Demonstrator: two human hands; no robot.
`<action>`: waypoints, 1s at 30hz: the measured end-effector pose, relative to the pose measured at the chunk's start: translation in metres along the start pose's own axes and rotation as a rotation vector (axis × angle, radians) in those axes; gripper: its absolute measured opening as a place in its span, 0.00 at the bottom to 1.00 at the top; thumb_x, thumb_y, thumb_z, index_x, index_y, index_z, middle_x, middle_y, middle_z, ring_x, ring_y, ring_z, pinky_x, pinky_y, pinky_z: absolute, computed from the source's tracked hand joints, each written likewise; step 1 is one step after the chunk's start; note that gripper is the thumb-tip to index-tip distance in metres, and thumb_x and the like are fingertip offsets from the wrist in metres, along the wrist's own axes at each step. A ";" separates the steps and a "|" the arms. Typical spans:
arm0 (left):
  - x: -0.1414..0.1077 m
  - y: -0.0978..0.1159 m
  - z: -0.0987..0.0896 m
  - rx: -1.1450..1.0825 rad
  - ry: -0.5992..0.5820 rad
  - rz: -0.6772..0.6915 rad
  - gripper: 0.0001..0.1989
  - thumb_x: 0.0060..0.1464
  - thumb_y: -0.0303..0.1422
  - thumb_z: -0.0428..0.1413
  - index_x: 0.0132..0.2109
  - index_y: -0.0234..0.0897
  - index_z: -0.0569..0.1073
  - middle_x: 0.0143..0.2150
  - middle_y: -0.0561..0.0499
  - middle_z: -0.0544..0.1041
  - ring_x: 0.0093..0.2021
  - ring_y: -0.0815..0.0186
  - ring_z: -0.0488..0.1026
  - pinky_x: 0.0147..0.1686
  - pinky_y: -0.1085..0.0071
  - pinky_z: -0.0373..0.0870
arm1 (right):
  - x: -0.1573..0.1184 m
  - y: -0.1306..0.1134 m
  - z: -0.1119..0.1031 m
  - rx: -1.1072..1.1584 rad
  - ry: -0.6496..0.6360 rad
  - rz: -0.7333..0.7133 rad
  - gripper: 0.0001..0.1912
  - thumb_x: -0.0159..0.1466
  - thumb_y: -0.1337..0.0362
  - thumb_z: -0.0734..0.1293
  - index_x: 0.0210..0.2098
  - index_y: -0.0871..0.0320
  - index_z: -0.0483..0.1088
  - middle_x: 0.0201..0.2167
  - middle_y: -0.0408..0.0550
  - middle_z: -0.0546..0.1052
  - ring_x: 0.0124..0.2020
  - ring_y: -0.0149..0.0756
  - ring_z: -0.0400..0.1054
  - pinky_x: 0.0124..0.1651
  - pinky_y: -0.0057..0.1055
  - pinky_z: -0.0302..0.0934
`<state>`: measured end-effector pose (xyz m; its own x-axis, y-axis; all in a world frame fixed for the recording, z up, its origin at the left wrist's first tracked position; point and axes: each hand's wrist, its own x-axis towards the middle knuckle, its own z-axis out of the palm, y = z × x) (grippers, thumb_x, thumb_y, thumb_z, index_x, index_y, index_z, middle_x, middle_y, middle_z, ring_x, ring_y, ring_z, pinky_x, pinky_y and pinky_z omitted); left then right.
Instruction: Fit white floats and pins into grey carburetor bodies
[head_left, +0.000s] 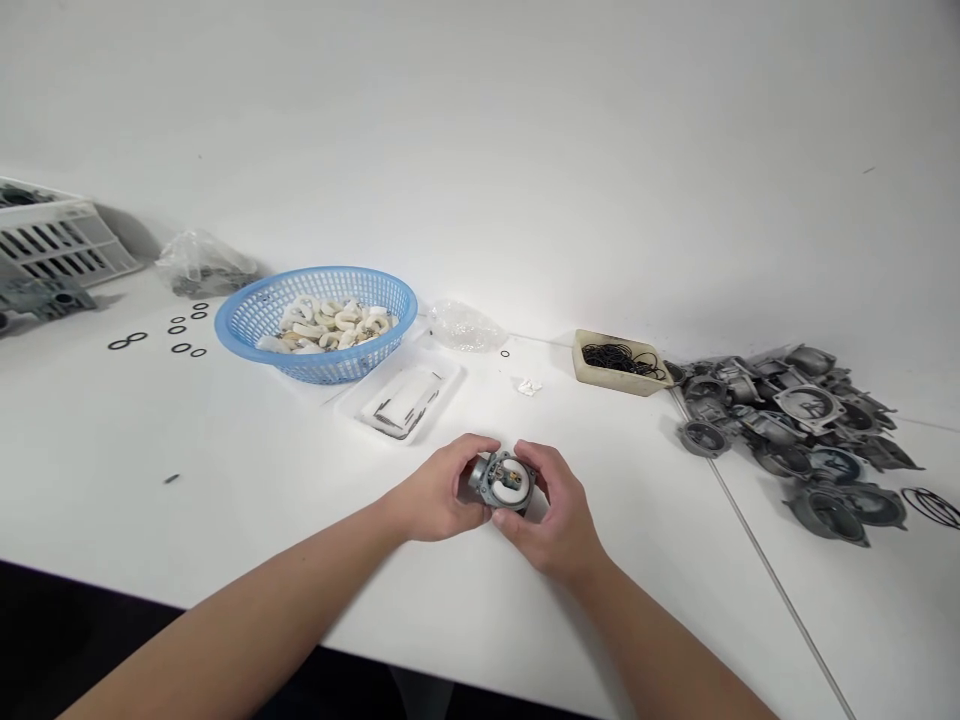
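Left hand [435, 490] and right hand [559, 515] wrap the carb body [504, 480], no way in btwn them. Fwd, a hand can pass up to the white plastic tray [450, 378], w/ the blue mesh basket [405, 293] blocking right behind it. Gap btwn tray and beige tub [619, 375] is passable, just a small clear scrap [529, 387] in it. Far right, pile of cast metal housings [787, 430] blocks. To the left, room up to the loose black O-rings [181, 348].

Slim bare forearms [255, 610] end in equally bare hands [439, 490]
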<state>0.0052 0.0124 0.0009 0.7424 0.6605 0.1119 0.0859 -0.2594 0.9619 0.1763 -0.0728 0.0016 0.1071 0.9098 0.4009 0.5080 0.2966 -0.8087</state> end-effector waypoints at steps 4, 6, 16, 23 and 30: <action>0.002 -0.003 0.000 0.063 0.026 0.011 0.31 0.41 0.25 0.60 0.55 0.40 0.64 0.50 0.44 0.71 0.43 0.61 0.72 0.42 0.65 0.70 | 0.001 0.004 0.001 -0.051 -0.044 0.034 0.31 0.49 0.64 0.70 0.52 0.54 0.61 0.48 0.52 0.69 0.47 0.46 0.67 0.47 0.43 0.66; 0.004 -0.004 -0.001 0.071 0.039 -0.009 0.30 0.40 0.26 0.60 0.53 0.40 0.66 0.47 0.45 0.73 0.40 0.62 0.72 0.40 0.67 0.71 | 0.001 0.006 0.003 -0.072 -0.071 0.071 0.32 0.49 0.65 0.71 0.53 0.53 0.61 0.48 0.51 0.70 0.47 0.47 0.68 0.47 0.43 0.66; 0.008 -0.005 -0.001 0.039 0.028 -0.034 0.27 0.41 0.25 0.60 0.52 0.39 0.67 0.41 0.48 0.75 0.37 0.64 0.73 0.37 0.69 0.71 | 0.002 0.006 0.000 -0.104 -0.149 0.088 0.40 0.46 0.68 0.72 0.57 0.53 0.58 0.49 0.50 0.69 0.49 0.46 0.67 0.50 0.43 0.64; 0.008 -0.002 -0.001 0.044 0.021 -0.055 0.27 0.41 0.26 0.59 0.52 0.40 0.67 0.40 0.49 0.74 0.36 0.65 0.71 0.36 0.69 0.70 | 0.003 0.007 -0.001 -0.099 -0.174 0.139 0.42 0.46 0.69 0.73 0.59 0.52 0.57 0.52 0.51 0.68 0.52 0.49 0.66 0.51 0.45 0.64; 0.006 -0.006 -0.002 0.070 0.028 -0.037 0.28 0.41 0.26 0.60 0.52 0.39 0.66 0.41 0.48 0.73 0.36 0.65 0.70 0.36 0.70 0.69 | 0.003 0.006 0.001 -0.120 -0.145 0.148 0.39 0.48 0.67 0.71 0.59 0.54 0.58 0.51 0.52 0.71 0.49 0.49 0.69 0.48 0.45 0.67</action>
<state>0.0080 0.0197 -0.0034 0.7192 0.6896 0.0845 0.1601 -0.2829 0.9457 0.1788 -0.0677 -0.0022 0.0686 0.9756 0.2086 0.5943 0.1280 -0.7940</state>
